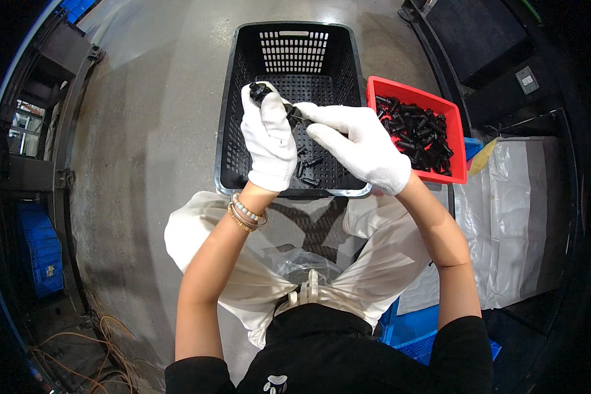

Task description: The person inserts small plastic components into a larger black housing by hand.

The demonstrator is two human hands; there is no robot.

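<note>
Both my hands wear white knit gloves and meet above a black slatted plastic crate [236, 105] on the floor. My left hand [268, 141] is closed around a small black plastic part [261, 92] that sticks out above its fingers. My right hand [361, 148] pinches a thin black piece [299, 117] right beside it, its fingertips touching the left hand's part. A few loose black parts [310, 172] lie on the crate's bottom below my hands.
A red bin [407, 92] full of several black parts stands right of the crate. White plastic sheeting [525, 217] lies at the right, a blue crate [41, 253] and orange cables [105, 354] at the left. A clear bag [302, 262] rests on my lap.
</note>
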